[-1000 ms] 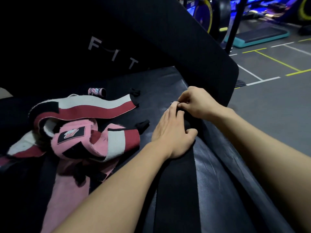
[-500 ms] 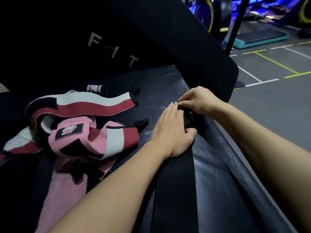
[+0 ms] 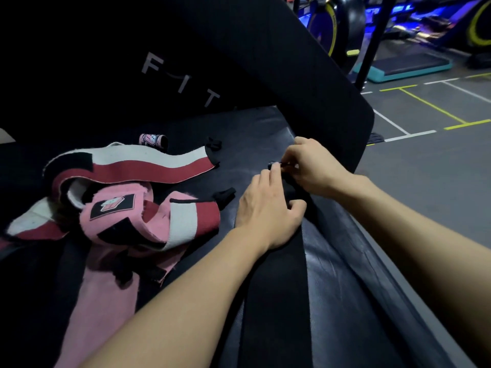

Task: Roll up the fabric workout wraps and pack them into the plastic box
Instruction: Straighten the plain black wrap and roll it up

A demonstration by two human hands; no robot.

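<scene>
Two hands on black wrap on bench, left hand flat, fingers extended, right hand pinching its far end

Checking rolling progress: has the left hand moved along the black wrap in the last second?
No. The left hand still lies flat on the black wrap, equally far from the red-and-white wrap's end.

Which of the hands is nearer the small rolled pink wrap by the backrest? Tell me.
Left. The left hand lies flat on the black wrap, closer to the small rolled pink wrap up-left. The right hand, pinching that wrap's end, sits farther right.
</scene>
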